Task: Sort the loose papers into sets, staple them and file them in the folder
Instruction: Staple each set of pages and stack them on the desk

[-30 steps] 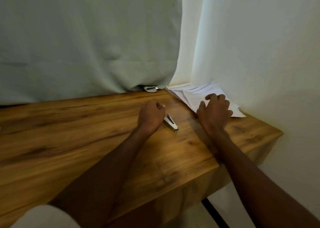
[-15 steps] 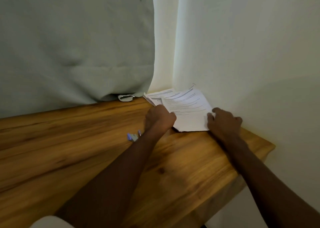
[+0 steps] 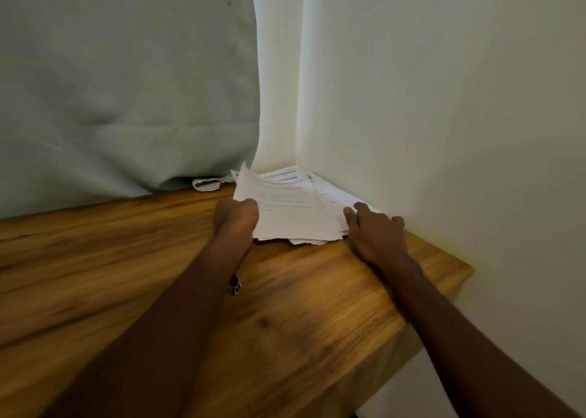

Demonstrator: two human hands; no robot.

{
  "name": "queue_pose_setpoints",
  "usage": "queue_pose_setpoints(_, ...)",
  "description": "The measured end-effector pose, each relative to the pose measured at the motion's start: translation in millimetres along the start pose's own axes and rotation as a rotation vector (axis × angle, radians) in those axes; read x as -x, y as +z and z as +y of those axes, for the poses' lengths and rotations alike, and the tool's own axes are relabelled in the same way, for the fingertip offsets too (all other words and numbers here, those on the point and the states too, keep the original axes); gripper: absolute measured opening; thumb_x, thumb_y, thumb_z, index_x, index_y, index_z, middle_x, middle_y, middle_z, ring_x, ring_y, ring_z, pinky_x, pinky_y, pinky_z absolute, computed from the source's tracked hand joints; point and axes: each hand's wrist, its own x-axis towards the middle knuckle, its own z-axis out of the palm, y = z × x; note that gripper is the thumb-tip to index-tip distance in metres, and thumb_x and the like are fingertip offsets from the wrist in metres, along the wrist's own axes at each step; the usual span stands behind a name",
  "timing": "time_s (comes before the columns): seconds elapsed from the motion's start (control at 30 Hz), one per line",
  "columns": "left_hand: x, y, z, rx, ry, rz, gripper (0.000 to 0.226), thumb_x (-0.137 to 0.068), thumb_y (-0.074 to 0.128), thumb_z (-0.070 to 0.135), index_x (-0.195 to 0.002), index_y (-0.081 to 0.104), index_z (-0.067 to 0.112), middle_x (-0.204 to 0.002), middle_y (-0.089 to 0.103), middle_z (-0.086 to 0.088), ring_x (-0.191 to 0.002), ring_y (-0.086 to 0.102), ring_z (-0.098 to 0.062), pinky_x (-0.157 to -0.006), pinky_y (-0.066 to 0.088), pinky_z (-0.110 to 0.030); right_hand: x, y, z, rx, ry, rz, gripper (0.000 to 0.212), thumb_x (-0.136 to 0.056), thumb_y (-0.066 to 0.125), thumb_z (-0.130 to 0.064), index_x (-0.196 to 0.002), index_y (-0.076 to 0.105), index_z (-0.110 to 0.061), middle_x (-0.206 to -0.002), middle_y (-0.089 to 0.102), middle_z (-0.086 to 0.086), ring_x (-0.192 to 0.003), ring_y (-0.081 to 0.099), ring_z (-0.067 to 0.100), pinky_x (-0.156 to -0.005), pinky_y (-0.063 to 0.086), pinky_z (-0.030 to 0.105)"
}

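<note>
Gripping the papers (image 3: 285, 214), left hand (image 3: 236, 216); right hand (image 3: 374, 227) flat beside; stapler (image 3: 235, 284) half hidden under forearm.

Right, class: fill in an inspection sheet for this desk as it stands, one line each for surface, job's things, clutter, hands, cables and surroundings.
Surface: wooden desk, set into a corner.
Job's things: papers fanned loosely in the far right corner; stapler on the desk, partly hidden by the left forearm; no folder seen.
Clutter: small shiny object under the cloth's edge, too unclear to name.
Hands: left hand grips the left edge of the papers; right hand rests its fingers on their right side.
Cables: nothing seen.
Surroundings: grey cloth hanging behind the desk, pale wall on the right.
</note>
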Motion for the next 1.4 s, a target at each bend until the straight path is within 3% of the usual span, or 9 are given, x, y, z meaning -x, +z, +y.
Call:
queue_pose_setpoints(0.17,-5,-2,0,0.081,-0.03,-0.071,0.043,-0.09,0.065,-0.002,-0.132,0.059,0.002,-0.132,0.065,-0.014,-0.072,0.055,-0.02,-0.054,0.047,-0.029,2,-4,1,-0.21,-0.057,0.105,0.043,-0.109,0.028,-0.043,-0.141,0.049,-0.023,-0.122,0.071,0.007,-0.111,0.065,0.029,-0.106,0.042,0.05)
queue_pose_setpoints(0.33,2,1,6,0.161,-0.051,-0.148,0.052,-0.082,0.076,-0.008,-0.129,0.058,0.002,-0.132,0.064,-0.017,-0.099,0.063,-0.031,-0.08,0.06,-0.042,3,-4,1,-0.248,-0.097,-0.004,0.044,-0.109,0.031,-0.044,-0.147,0.043,-0.024,-0.118,0.071,0.002,-0.116,0.063,0.03,-0.112,0.036,0.052)
queue_pose_setpoints(0.53,2,4,2,0.118,-0.07,-0.135,0.032,-0.083,0.07,-0.015,-0.102,0.058,0.007,-0.108,0.062,-0.015,-0.073,0.063,-0.029,-0.044,0.049,-0.034,0,-6,2,-0.246,-0.022,0.08,0.048,-0.109,0.026,-0.047,-0.147,0.041,-0.021,-0.124,0.069,0.007,-0.117,0.063,0.029,-0.114,0.034,0.054)
queue_pose_setpoints(0.63,0,5,-1,0.123,-0.03,-0.084,0.039,-0.085,0.069,-0.008,-0.121,0.062,0.005,-0.116,0.065,-0.012,-0.071,0.058,-0.023,-0.055,0.059,-0.037,-1,-4,0,-0.044,-0.02,-0.031,0.05,-0.108,0.029,-0.049,-0.15,0.038,-0.024,-0.136,0.064,0.002,-0.123,0.06,0.028,-0.116,0.027,0.054)
queue_pose_setpoints(0.73,-3,3,-1,0.174,-0.038,-0.099,0.038,-0.089,0.068,0.001,-0.125,0.059,0.008,-0.121,0.068,-0.012,-0.083,0.065,-0.027,-0.074,0.064,-0.043,1,-3,4,-0.295,-0.082,0.031,0.044,-0.108,0.028,-0.05,-0.138,0.05,-0.026,-0.108,0.072,0.0,-0.104,0.066,0.026,-0.106,0.042,0.051)
queue_pose_setpoints(0.83,-1,-1,1,0.196,-0.09,-0.156,0.029,-0.09,0.071,0.004,-0.11,0.052,0.015,-0.092,0.06,-0.007,-0.075,0.064,-0.026,-0.039,0.054,-0.032,1,-5,8,-0.599,-0.021,0.026,0.044,-0.107,0.028,-0.057,-0.134,0.05,-0.03,-0.101,0.068,-0.006,-0.098,0.065,0.02,-0.097,0.051,0.05)
queue_pose_setpoints(0.97,0,-1,1,0.12,-0.067,-0.173,0.031,-0.086,0.075,-0.003,-0.1,0.052,0.013,-0.098,0.064,-0.013,-0.074,0.066,-0.027,-0.032,0.045,-0.024,-2,-4,5,-0.328,-0.033,-0.035,0.057,-0.107,0.022,-0.058,-0.15,0.04,-0.025,-0.121,0.071,0.001,-0.122,0.061,0.029,-0.116,0.032,0.055)
queue_pose_setpoints(1.2,-4,-2,4,0.058,-0.034,-0.163,0.04,-0.087,0.073,-0.001,-0.125,0.061,0.001,-0.117,0.068,-0.015,-0.089,0.068,-0.03,-0.061,0.056,-0.036,0,-4,9,-0.537,-0.09,0.043,0.049,-0.108,0.029,-0.054,-0.141,0.05,-0.026,-0.112,0.071,-0.001,-0.107,0.065,0.022,-0.102,0.049,0.049)
queue_pose_setpoints(1.4,-23,-22,11,-0.038,-0.002,-0.073,0.039,-0.094,0.067,0.002,-0.131,0.055,0.001,-0.12,0.061,-0.016,-0.082,0.053,-0.022,-0.056,0.039,-0.03,-1,-1,2,-0.179,-0.104,-0.076,0.054,-0.109,0.023,-0.05,-0.151,0.038,-0.02,-0.133,0.067,0.003,-0.124,0.06,0.025,-0.117,0.029,0.052)
